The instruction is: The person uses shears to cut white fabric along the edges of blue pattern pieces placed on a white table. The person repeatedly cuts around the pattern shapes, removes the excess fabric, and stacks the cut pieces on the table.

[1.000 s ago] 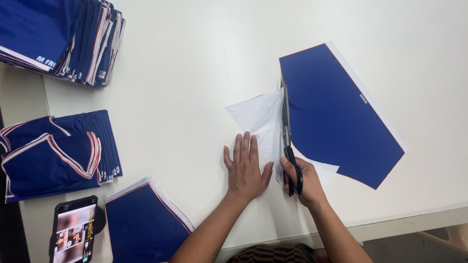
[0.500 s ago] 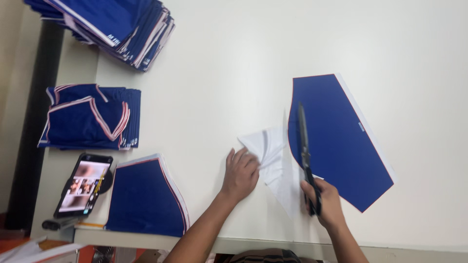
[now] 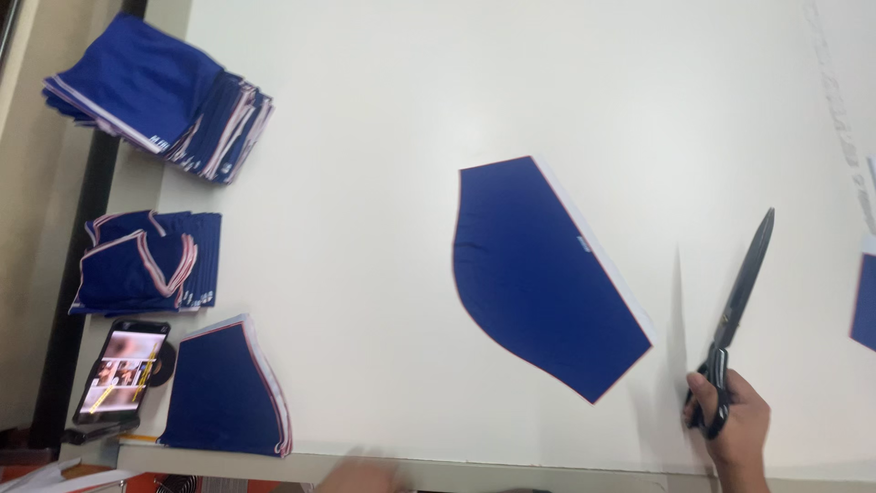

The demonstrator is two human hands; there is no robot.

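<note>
Scissors [image 3: 737,301] in right hand [image 3: 735,420], blades pointing up, away

Left hand [image 3: 360,477] – only a blurred smear at the bottom edge, fingers unreadable, mostly cut off. Right hand [image 3: 735,422] is cropped at the wrist by the bottom edge; its fingers hide the scissors' [image 3: 737,310] handle loops. Another blue piece [image 3: 865,301] at the right edge – only a sliver shows, shape unclear. Phone [image 3: 121,370] screen content too small to tell. Top stack of blue fabric [image 3: 155,96] – piece count unreadable.
</note>
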